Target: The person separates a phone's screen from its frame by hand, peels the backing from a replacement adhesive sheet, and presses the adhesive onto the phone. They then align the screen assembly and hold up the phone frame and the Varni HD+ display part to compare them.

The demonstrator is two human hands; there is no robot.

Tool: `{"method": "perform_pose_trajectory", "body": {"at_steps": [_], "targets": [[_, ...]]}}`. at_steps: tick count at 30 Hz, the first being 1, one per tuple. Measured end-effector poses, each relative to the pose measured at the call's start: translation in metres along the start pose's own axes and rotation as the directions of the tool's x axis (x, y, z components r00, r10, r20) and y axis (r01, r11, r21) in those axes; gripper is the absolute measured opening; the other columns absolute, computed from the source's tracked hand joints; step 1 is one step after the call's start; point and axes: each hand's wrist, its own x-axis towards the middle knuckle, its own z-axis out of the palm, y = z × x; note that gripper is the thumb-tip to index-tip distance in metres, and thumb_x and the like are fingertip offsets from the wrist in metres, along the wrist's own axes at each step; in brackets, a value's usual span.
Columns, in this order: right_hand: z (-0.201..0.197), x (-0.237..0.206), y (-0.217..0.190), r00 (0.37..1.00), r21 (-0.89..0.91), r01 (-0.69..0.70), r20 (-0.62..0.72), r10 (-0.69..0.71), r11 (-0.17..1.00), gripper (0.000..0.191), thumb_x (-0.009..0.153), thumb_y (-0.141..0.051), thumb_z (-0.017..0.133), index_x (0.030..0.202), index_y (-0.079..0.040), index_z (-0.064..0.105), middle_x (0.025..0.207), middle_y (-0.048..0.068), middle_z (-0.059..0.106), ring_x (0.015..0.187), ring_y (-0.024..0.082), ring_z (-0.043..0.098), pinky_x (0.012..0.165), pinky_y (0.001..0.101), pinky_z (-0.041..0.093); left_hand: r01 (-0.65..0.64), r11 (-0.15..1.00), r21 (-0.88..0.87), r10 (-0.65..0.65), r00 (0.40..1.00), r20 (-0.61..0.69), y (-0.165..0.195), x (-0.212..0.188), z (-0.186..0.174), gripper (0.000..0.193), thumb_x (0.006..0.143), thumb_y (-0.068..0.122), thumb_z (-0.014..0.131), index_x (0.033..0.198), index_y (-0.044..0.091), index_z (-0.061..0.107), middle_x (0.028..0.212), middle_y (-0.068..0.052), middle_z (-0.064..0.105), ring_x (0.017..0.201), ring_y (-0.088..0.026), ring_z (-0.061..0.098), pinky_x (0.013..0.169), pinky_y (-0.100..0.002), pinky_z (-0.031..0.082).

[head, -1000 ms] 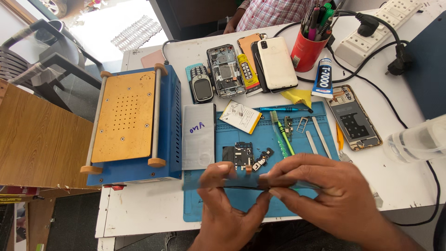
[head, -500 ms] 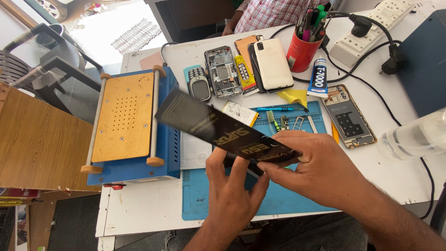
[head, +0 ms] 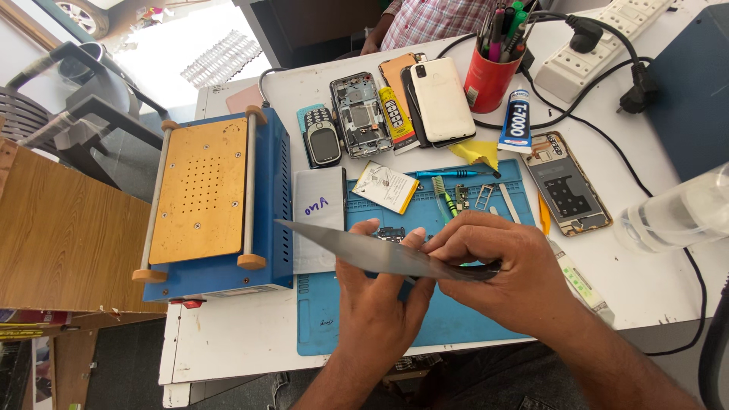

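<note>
Right now the thin dark panel (head: 380, 254), a phone screen by the look of it, sits at the centre of the frame, held almost edge-on to the camera so it reads as a long grey sliver, probably to sight along its surface. The left hand (head: 380, 304) props it from below, its fingers (head: 416, 241) curled up against the near edge, while the right hand (head: 501, 269) pinches the right end, fingers closed round it. Both hold it clear above the blue mat (head: 471, 319) on the worktop (head: 243, 334), away from the small parts there. Half a second ago the panel was tilted flat toward the camera, its glossy face showing; now it is turned to its edge and lower. To the left stands the blue heating plate (head: 205, 197); toward the upper middle lie the opened phones (head: 364, 114) and the red pen cup (head: 490, 76)
</note>
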Motion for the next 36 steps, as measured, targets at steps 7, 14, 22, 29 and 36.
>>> {"method": "perform_pose_trajectory", "body": {"at_steps": [7, 14, 22, 29, 36], "targets": [[0.003, -0.007, 0.012, 0.99, -0.028, 0.12, -0.074, -0.121, 0.992, 0.02, 0.072, -0.007, 0.088, 0.084, -0.005, 0.071, 0.095, 0.003, 0.076, 0.084, 0.011, 0.077, 0.067, 0.0252, 0.064, 0.006, 0.999, -0.043, -0.004, 0.999, 0.047, 0.0, 0.002, -0.005, 0.063, 0.083, 0.015, 0.086, 0.141, 0.017, 0.062, 0.141, -0.022, 0.035, 0.137, -0.039, 0.039, 0.107, -0.052, 0.045], [0.008, -0.018, 0.017, 0.987, 0.039, 0.142, -0.08, -0.139, 0.989, 0.021, 0.073, -0.003, 0.086, 0.088, -0.007, 0.071, 0.1, 0.005, 0.075, 0.088, 0.011, 0.077, 0.07, 0.0245, 0.063, -0.05, 0.999, 0.006, 0.049, 0.996, 0.078, -0.004, 0.001, -0.012, 0.059, 0.087, 0.009, 0.081, 0.142, 0.017, 0.06, 0.141, -0.02, 0.039, 0.134, -0.038, 0.043, 0.103, -0.045, 0.053], [0.015, -0.025, 0.017, 0.988, 0.039, 0.121, -0.102, -0.117, 0.992, 0.022, 0.073, -0.002, 0.086, 0.084, -0.007, 0.067, 0.105, 0.006, 0.075, 0.095, 0.013, 0.077, 0.074, 0.0262, 0.065, -0.051, 0.998, -0.037, 0.056, 0.986, 0.157, -0.008, -0.002, -0.018, 0.064, 0.089, 0.008, 0.079, 0.148, 0.017, 0.056, 0.14, -0.021, 0.036, 0.135, -0.038, 0.044, 0.103, -0.046, 0.052], [0.02, -0.029, 0.011, 0.983, 0.116, 0.122, -0.149, -0.104, 0.986, 0.018, 0.075, 0.002, 0.081, 0.084, -0.004, 0.066, 0.116, 0.01, 0.072, 0.104, 0.015, 0.076, 0.085, 0.0294, 0.065, -0.007, 0.999, -0.044, 0.015, 0.983, 0.184, -0.01, 0.0, -0.018, 0.065, 0.088, 0.005, 0.079, 0.147, 0.023, 0.057, 0.137, -0.014, 0.037, 0.118, -0.028, 0.053, 0.09, -0.039, 0.058], [0.035, -0.042, 0.01, 0.962, 0.125, 0.095, -0.266, -0.059, 0.988, 0.013, 0.086, -0.004, 0.077, 0.079, -0.005, 0.066, 0.114, 0.008, 0.073, 0.086, 0.008, 0.069, 0.066, 0.022, 0.053, -0.068, 0.99, -0.127, 0.088, 0.984, 0.156, -0.009, -0.007, -0.028, 0.055, 0.094, 0.0, 0.072, 0.142, 0.024, 0.061, 0.141, -0.015, 0.035, 0.12, -0.026, 0.06, 0.094, -0.035, 0.063]]}}
